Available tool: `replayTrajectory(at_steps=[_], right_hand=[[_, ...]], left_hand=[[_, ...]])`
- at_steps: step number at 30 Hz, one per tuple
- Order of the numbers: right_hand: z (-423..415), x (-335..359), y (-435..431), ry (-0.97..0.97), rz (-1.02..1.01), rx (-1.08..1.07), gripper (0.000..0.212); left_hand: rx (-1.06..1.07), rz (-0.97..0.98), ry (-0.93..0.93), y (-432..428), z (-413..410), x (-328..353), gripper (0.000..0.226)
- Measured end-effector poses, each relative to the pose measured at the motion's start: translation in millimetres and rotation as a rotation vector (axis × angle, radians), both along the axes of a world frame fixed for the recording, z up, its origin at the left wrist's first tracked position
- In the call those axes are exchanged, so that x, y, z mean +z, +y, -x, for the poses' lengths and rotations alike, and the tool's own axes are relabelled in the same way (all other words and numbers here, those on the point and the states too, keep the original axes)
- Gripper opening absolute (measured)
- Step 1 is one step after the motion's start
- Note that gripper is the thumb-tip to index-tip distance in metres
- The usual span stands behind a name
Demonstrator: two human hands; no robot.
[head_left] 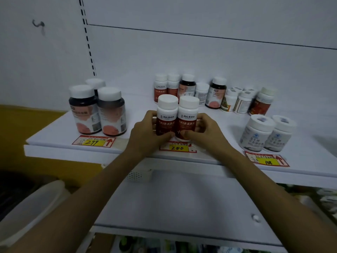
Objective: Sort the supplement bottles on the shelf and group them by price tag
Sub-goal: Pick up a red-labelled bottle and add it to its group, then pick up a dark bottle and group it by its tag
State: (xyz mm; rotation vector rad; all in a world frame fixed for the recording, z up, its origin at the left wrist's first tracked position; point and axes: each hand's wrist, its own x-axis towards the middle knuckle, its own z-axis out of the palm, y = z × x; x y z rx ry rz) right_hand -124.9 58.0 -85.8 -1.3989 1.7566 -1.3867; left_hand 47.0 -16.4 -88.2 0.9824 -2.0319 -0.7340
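Observation:
Two white bottles with red labels stand side by side at the front of the white shelf (138, 106), just behind the 200 price tag (177, 148). My left hand (148, 133) grips the left red-label bottle (166, 114). My right hand (204, 131) grips the right red-label bottle (187, 115). Three dark bottles (97, 110) with white caps stand behind the 299 tag (94, 141) on the left. Two grey-white bottles (267, 133) stand behind the 108 tag (267, 160) on the right. Several mixed bottles (206, 92) crowd the back of the shelf.
A lower white shelf (182, 203) juts out beneath my forearms, with goods dimly seen under it. A white lidded bin (31, 207) sits at the lower left, beside a yellow wall. The slotted shelf upright (87, 37) runs up the back panel.

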Motion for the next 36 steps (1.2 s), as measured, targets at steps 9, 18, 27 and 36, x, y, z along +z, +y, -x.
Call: replayTrajectory(at_steps=[9, 18, 27, 36], right_hand=[[-1, 0, 2, 0.07, -0.006, 0.039, 0.05], [-5, 11, 4, 0.068, 0.041, 0.038, 0.08], [9, 84, 9, 0.262, 0.142, -0.117, 0.06], [76, 153, -16, 0.608, -0.08, -0.194, 0.043]], left_hand=[[-0.108, -0.089, 0.025, -4, -5, 1, 0.063], [-0.161, -0.054, 0.122, 1, -8, 16, 0.087], [-0.213, 0.227, 0.109, 6, 21, 97, 0.063], [-0.284, 0.305, -0.199, -3, 76, 135, 0.062]])
